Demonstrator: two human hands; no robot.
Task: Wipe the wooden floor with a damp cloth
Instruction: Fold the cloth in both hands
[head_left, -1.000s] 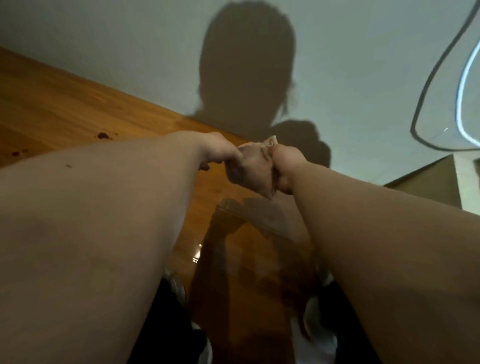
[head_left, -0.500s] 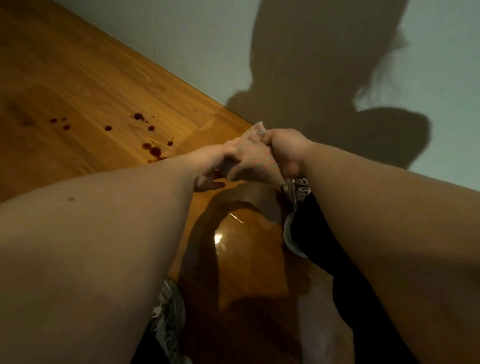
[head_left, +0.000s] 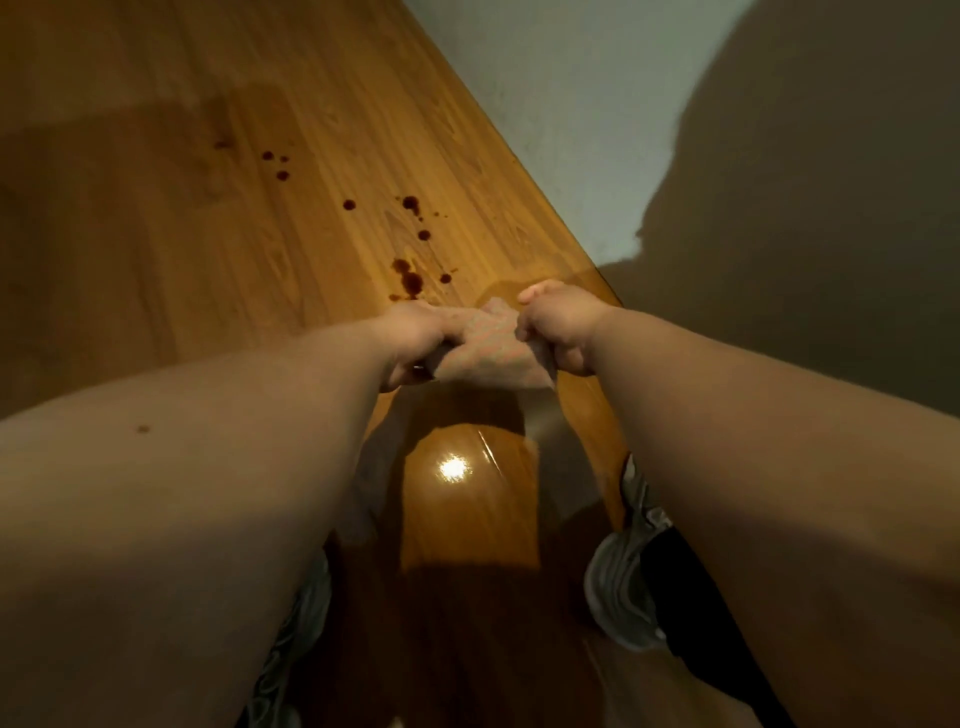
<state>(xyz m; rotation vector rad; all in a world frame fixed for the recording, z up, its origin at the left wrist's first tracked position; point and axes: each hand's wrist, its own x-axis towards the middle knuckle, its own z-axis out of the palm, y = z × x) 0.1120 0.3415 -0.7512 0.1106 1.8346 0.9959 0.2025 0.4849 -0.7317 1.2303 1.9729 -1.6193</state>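
Above the wooden floor (head_left: 156, 234), near its edge along the wall (head_left: 545, 104), I hold the cloth (head_left: 488, 345) between both hands.

My left hand (head_left: 415, 338) grips the cloth's left end with curled fingers, and my right hand (head_left: 558, 325) clamps the right end in a fist. The cloth is bunched between them and, as far as I can tell, clear of the boards. Dark red spots (head_left: 413, 280) lie on the floor just beyond my left hand, with more scattered farther off. Below my arms a bright glare (head_left: 453, 468) shines on the glossy planks. My grey shoes show low down, one (head_left: 618, 592) beside the right forearm, the other (head_left: 291, 639) under the left. My shadow (head_left: 805, 208) falls across the wall.
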